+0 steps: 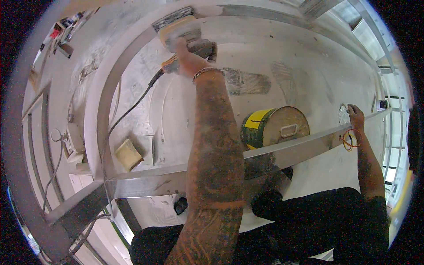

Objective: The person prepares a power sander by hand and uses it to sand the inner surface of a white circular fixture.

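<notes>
A: Starting where?
B: With the pale, dusty floor, then on to the metal frame running around and across it.
A: And inside that frame?
B: Just beyond the near bar, a green-and-yellow drum with a handle on its round end.
A: And the power sander?
B: Up by the far bar, toward the left, gripped firmly in the left hand. Too blurred to tell the exact contact. Trailing a dark cable leftward.
A: The right hand?
B: Near the right end of the near bar, fingers curled; cannot tell whether holding anything.
A: Anything smaller?
B: A yellowish block near the left corner, then a chain bracelet around the left wrist.
</notes>
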Demonstrator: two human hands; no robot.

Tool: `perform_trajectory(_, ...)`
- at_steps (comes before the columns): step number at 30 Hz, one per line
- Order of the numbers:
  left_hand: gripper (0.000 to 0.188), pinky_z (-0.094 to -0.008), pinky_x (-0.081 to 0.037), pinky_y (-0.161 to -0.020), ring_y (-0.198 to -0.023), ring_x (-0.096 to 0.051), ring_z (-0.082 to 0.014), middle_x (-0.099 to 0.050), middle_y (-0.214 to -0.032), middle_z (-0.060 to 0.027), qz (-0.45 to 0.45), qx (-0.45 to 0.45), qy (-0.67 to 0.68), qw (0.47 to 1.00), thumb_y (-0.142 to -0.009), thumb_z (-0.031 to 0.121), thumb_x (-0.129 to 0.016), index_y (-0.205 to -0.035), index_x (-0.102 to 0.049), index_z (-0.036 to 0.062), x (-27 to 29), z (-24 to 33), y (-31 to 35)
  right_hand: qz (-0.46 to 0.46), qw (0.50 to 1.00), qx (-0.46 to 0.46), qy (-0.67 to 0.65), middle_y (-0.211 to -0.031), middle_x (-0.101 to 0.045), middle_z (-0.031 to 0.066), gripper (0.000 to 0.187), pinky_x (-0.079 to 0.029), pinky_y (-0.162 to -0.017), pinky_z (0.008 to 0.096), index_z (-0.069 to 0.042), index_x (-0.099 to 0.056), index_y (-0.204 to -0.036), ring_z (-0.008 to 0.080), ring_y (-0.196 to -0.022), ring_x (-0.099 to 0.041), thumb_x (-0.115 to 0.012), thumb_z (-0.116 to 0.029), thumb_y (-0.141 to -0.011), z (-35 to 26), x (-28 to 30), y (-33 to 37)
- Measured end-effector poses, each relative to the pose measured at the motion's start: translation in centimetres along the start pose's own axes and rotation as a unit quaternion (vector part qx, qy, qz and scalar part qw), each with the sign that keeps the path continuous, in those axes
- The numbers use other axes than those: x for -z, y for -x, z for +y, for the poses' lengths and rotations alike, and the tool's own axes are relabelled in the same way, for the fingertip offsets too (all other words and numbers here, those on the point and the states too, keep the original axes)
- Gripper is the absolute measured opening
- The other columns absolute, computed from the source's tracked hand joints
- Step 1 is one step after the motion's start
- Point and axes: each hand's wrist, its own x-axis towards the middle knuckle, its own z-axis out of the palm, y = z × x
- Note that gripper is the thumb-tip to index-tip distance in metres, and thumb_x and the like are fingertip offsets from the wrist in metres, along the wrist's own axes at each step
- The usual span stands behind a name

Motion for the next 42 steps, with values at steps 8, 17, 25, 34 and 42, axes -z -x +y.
perform_trajectory(8,0.044,-0.0433,-0.054,-0.061,-0.078,-0.063,-0.0244,-0.063,-0.097,-0.0089,-0.086,0.103,-0.092,0.987,-0.077,0.028,-0.072,-0.112,-0.056,0.0085,-1.2,-3.3,3.9,0.004,1.0,0.005,-0.005,-0.089,-0.07,0.008,0.033,-0.049,-0.071,0.0283,-0.004,-0.068,-0.112,0.0145,-0.079,-0.063,-0.06,-0.029,-0.092,1.2,0.9,0.3)
perform_trajectory(17,0.041,-0.0437,-0.055,-0.061,-0.079,-0.063,-0.0258,-0.062,-0.094,-0.0099,-0.074,0.076,-0.099,0.989,-0.078,0.03,-0.071,-0.109,-0.057,0.0075,-0.2,-3.0,2.1,-0.028,0.999,-0.016,-0.032,-0.099,-0.071,0.0123,0.038,-0.05,-0.08,0.0329,-0.003,-0.067,-0.113,0.021,-0.088,-0.067,-0.057,-0.032,-0.092,0.1,0.6,0.4)
perform_trajectory(25,0.035,-0.0467,-0.057,-0.059,-0.075,-0.062,-0.0288,-0.062,-0.088,-0.01,-0.039,0.001,-0.134,0.99,-0.082,0.037,-0.068,-0.101,-0.061,0.0085,-0.5,-1.9,1.5,-0.01,1.0,-0.001,-0.016,-0.086,-0.068,0.006,0.035,-0.048,-0.068,0.0282,-0.003,-0.068,-0.112,0.0132,-0.076,-0.06,-0.059,-0.031,-0.092,0.2,1.1,0.6)
perform_trajectory(34,0.079,-0.0424,-0.054,-0.071,-0.097,-0.06,-0.0249,-0.053,-0.122,-0.0076,-0.074,0.146,-0.057,0.985,-0.075,0.019,-0.076,-0.14,-0.031,0.0204,-0.9,-4.1,4.1,-0.018,1.0,0.009,0.011,-0.09,-0.069,0.0065,0.034,-0.049,-0.068,0.0281,-0.004,-0.067,-0.113,0.0137,-0.079,-0.062,-0.058,-0.029,-0.093,1.3,1.5,0.6)
perform_trajectory(42,0.081,-0.0443,-0.054,-0.076,-0.102,-0.058,-0.0247,-0.052,-0.125,-0.0085,-0.085,0.075,-0.103,0.988,-0.073,0.018,-0.079,-0.139,-0.032,0.0146,-0.4,-4.3,1.7,-0.025,0.999,-0.011,-0.025,-0.096,-0.071,0.0118,0.035,-0.05,-0.079,0.0317,-0.005,-0.067,-0.112,0.0204,-0.087,-0.067,-0.059,-0.032,-0.092,0.6,0.4,0.1)
